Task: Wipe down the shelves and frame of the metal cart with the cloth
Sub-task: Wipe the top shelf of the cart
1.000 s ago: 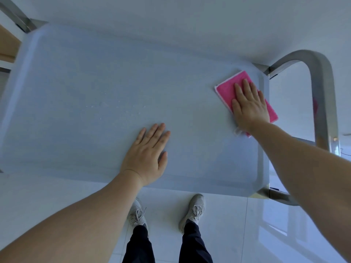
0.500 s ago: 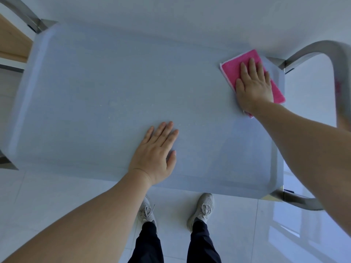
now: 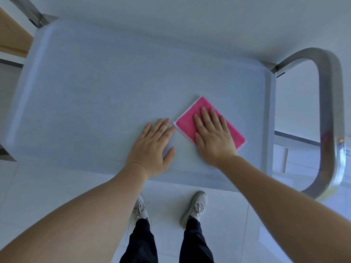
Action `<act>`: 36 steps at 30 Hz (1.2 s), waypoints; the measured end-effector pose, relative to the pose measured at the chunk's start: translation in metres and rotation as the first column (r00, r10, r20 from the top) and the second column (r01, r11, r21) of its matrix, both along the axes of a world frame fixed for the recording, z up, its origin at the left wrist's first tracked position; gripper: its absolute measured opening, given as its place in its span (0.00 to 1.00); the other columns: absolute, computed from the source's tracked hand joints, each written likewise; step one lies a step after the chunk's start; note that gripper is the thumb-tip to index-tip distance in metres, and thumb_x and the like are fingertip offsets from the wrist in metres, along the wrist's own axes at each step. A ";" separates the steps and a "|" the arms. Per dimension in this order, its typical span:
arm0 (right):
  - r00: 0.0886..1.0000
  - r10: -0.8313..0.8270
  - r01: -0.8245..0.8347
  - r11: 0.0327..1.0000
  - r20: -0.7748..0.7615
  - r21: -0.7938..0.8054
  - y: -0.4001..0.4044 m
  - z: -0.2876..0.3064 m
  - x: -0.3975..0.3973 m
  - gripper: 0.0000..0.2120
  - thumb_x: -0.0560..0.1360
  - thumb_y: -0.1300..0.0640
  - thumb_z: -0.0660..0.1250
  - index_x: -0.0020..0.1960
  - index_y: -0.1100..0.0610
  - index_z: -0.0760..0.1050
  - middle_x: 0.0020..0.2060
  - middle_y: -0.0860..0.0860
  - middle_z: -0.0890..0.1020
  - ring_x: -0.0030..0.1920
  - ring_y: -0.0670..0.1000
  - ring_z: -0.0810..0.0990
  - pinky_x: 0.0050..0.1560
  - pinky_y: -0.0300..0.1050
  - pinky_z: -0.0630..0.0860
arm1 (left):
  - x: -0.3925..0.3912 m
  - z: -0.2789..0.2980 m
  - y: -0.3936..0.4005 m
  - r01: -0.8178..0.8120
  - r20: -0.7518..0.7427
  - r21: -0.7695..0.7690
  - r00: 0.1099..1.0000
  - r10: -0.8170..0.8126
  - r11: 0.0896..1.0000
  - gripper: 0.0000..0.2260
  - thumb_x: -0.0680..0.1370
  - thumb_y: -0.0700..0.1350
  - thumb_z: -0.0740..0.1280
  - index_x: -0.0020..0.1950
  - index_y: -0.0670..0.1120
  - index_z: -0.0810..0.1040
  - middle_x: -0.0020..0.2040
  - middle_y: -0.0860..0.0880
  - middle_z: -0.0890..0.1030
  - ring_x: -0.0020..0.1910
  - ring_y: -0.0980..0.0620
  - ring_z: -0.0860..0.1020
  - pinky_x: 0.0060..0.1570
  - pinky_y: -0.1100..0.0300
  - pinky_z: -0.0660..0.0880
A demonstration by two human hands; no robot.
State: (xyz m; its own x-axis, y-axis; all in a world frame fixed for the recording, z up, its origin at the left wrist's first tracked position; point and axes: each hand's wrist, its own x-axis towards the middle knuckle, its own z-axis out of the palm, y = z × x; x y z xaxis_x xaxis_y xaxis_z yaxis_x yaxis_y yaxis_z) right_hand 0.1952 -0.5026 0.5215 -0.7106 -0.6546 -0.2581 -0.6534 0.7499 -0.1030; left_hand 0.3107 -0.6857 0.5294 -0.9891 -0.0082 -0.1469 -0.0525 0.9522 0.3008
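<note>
Two bare hands lie flat on the top shelf (image 3: 95, 88) of the metal cart, both reaching in over its near edge. The left hand (image 3: 153, 149) is spread palm-down straight on the shelf surface, fingers extended and pointing toward the far right, thumb splayed out to the side; it holds nothing. The right hand (image 3: 213, 136) is just beside it, also palm-down with straight fingers laid close together, pressing on the pink cloth (image 3: 190, 120) rather than gripping it. The tip of the left forefinger comes almost to the cloth's nearest corner; I cannot tell if they touch.

That cloth is a bright pink rectangle with a thin pale border, folded flat and turned at an angle so that one corner points toward the far edge of the shelf. It sits on the right half of the shelf, nearer the near edge than the far one, and well clear of the raised rim on the right side. The hand covers much of it, leaving the far and left parts exposed and a strip along the right.

The shelf itself is a pale grey tray with rounded corners and a low lip. Off its right edge curves the cart's brushed steel handle (image 3: 330, 114).
</note>
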 end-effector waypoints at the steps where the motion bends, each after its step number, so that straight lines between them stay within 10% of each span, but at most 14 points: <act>1: 1.000 0.005 -0.005 1.000 0.001 -0.009 0.003 0.001 0.013 0.27 0.78 0.45 0.45 0.76 0.53 0.53 0.76 0.54 0.55 0.75 0.58 0.51 0.73 0.56 0.45 | 0.000 0.000 0.000 0.000 -0.007 0.006 1.000 0.000 1.000 0.26 0.76 0.54 0.52 0.71 0.42 0.66 0.74 0.43 0.64 0.74 0.46 0.60 0.73 0.49 0.53; 20: 0.997 0.043 -0.045 0.998 0.059 0.041 0.020 0.006 0.075 0.27 0.79 0.44 0.42 0.76 0.49 0.43 0.75 0.50 0.44 0.75 0.52 0.38 0.74 0.54 0.38 | 0.006 0.014 -0.007 -0.038 -0.068 0.202 0.996 0.052 0.979 0.24 0.77 0.50 0.54 0.66 0.36 0.71 0.69 0.38 0.69 0.69 0.40 0.67 0.69 0.44 0.62; 26: 0.997 0.046 -0.048 0.998 0.058 0.036 0.021 0.006 0.073 0.27 0.79 0.43 0.40 0.75 0.49 0.42 0.75 0.49 0.42 0.74 0.51 0.35 0.73 0.53 0.36 | 0.031 0.017 -0.072 -0.138 -0.041 -0.080 0.990 0.135 0.987 0.23 0.76 0.49 0.52 0.64 0.38 0.73 0.67 0.38 0.72 0.66 0.38 0.71 0.67 0.41 0.61; 36: 0.982 0.185 -0.186 0.982 0.025 0.041 0.003 0.002 0.025 0.27 0.78 0.43 0.41 0.75 0.47 0.41 0.75 0.47 0.45 0.75 0.52 0.42 0.74 0.53 0.40 | 0.036 0.007 -0.080 -0.129 0.014 -0.066 0.991 0.131 0.989 0.25 0.76 0.49 0.51 0.69 0.39 0.69 0.71 0.39 0.67 0.70 0.39 0.65 0.70 0.40 0.58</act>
State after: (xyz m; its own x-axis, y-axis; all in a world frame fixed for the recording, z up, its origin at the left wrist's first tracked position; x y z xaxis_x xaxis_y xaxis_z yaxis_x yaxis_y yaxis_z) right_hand 0.2205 -0.4991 0.5232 -0.5720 -0.7624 -0.3026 -0.7796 0.6200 -0.0887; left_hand 0.3470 -0.7652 0.5367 -0.9762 -0.1467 -0.1598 -0.1822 0.9544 0.2365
